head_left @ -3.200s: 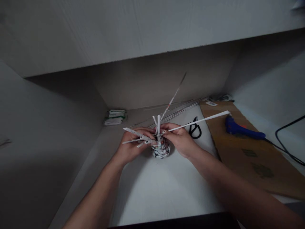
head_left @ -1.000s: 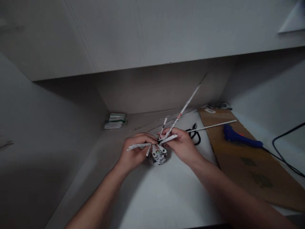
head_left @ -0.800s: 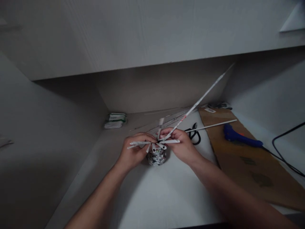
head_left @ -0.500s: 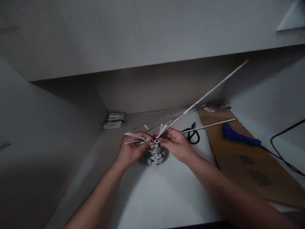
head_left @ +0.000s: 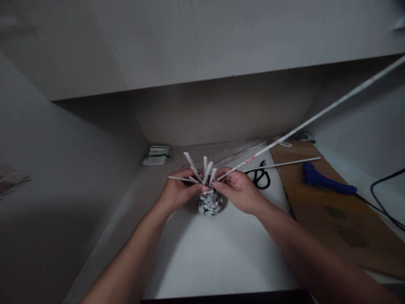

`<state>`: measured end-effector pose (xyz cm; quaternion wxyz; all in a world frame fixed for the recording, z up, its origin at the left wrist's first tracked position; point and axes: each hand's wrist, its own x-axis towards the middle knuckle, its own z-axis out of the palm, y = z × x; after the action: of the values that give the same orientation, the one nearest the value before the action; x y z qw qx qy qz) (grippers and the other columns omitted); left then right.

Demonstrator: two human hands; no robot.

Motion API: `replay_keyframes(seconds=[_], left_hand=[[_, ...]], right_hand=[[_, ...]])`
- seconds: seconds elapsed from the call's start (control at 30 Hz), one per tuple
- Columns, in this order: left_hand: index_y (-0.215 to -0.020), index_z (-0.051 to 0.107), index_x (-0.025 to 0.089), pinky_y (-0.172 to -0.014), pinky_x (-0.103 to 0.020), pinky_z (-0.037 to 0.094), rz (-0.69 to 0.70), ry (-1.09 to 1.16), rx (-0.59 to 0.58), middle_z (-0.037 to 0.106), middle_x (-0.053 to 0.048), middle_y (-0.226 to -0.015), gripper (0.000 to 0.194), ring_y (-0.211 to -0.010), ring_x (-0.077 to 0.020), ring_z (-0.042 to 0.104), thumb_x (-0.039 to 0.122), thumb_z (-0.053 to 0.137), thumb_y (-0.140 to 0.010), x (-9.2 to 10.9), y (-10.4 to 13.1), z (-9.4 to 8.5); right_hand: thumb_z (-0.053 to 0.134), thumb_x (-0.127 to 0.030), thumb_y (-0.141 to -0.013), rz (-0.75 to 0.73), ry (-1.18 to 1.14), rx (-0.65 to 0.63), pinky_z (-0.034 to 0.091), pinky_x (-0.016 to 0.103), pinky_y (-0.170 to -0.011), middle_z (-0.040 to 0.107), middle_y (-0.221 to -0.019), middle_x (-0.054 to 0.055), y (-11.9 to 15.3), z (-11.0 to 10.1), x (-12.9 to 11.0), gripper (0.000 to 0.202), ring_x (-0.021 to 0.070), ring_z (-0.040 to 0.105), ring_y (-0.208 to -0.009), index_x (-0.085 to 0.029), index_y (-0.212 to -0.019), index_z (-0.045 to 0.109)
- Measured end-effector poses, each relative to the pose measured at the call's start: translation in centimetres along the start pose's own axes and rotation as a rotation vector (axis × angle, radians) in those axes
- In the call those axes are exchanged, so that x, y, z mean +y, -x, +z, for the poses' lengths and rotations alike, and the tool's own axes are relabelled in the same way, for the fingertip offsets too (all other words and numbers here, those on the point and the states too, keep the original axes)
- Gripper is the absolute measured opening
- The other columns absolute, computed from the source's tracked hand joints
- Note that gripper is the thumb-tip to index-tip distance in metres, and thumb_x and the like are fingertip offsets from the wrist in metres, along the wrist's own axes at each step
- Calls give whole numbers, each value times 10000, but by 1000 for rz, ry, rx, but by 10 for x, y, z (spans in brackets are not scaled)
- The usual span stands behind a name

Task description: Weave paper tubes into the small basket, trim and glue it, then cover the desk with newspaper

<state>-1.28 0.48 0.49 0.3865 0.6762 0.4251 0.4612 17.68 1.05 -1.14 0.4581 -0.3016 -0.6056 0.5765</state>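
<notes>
A small woven paper basket [head_left: 210,204] stands on the white surface between my hands, with several rolled paper stakes [head_left: 207,171] sticking up from its top. My left hand [head_left: 177,190] is closed on the basket's left rim, thumb at the front. At the right of the rim, my right hand [head_left: 238,190] pinches the base of a long paper tube [head_left: 303,125], which slants far up to the right. The fingertips behind the stakes are partly hidden.
Black-handled scissors [head_left: 261,176] and another paper tube [head_left: 292,163] lie to the right. A blue glue gun [head_left: 327,181] with a cord rests on brown cardboard [head_left: 338,219]. Thin rods [head_left: 237,151] and a white-and-green packet [head_left: 157,155] are at the back. A panel [head_left: 196,46] overhangs.
The long tube has swung so its far end reaches the right edge of view. The stakes stand more upright, and both hands have shifted slightly around the rim. The view has moved a little.
</notes>
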Motion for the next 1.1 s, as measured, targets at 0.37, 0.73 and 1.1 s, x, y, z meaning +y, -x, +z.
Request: replay_keyframes(seconds=[0.37,0.73,1.1], left_hand=[[-665,644,156,-604,-260,473,99,-88,-110,657,-19,-680,245,-647,-149,611,349,792,-699,6,2,-9],[-795,672,201,-750,-278,474,546,-442,39,687,-42,-859,90,-829,-162,637,227,632,-871,5,10,1],[-901,638,215,-776,-288,474,748,-680,-2,720,-54,-990,89,-864,-160,614,158,570,-906,8,16,5]], right_hand=[[761,-272,-724,38,-32,-105,466,266,-646,667,-722,-19,-1,-7,-3,132,113,585,-657,-211,-754,647],[748,-372,-703,-13,-114,242,464,271,-662,647,-707,-10,-3,1,-9,218,131,575,-680,-193,-694,623],[695,-387,-761,51,-92,160,430,282,-676,665,-799,16,1,2,-10,199,151,564,-757,-200,-823,721]])
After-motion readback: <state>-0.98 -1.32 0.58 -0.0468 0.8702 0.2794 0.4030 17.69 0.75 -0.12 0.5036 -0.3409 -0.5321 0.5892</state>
